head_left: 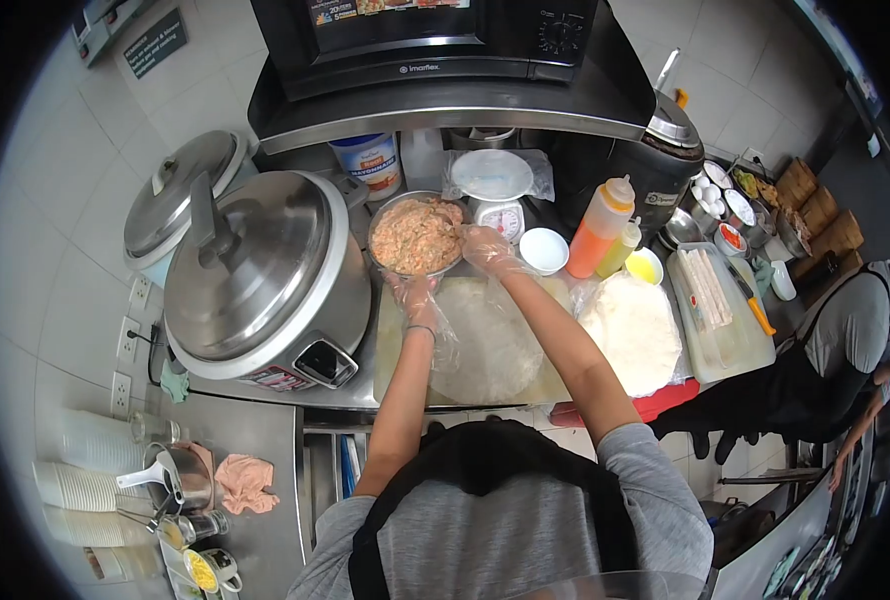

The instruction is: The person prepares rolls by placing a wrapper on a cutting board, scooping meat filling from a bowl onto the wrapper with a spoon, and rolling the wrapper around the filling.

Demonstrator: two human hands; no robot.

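Note:
A metal bowl (374, 262) of orange-pink minced filling (415, 235) with green flecks sits at the back of the counter. My left hand (415, 292), in a clear plastic glove, grips the bowl's front rim. At the right edge of the filling is my gloved right hand (490, 250), its fingers curled; what they hold, if anything, is hidden. Below my hands, a thin, round, pale wrapper sheet (485, 355) lies flat on a cutting board (393, 350). A pile of similar pale sheets (630, 335) rests to the right, on plastic.
A large rice cooker (265, 270) stands left. Behind are a kitchen scale (500, 218) and a mayonnaise tub (370, 165). Right of my hand are a white bowl (544, 250), an orange squeeze bottle (600, 228) and a tray of white rolls (703, 290). Another person (845, 330) stands at far right.

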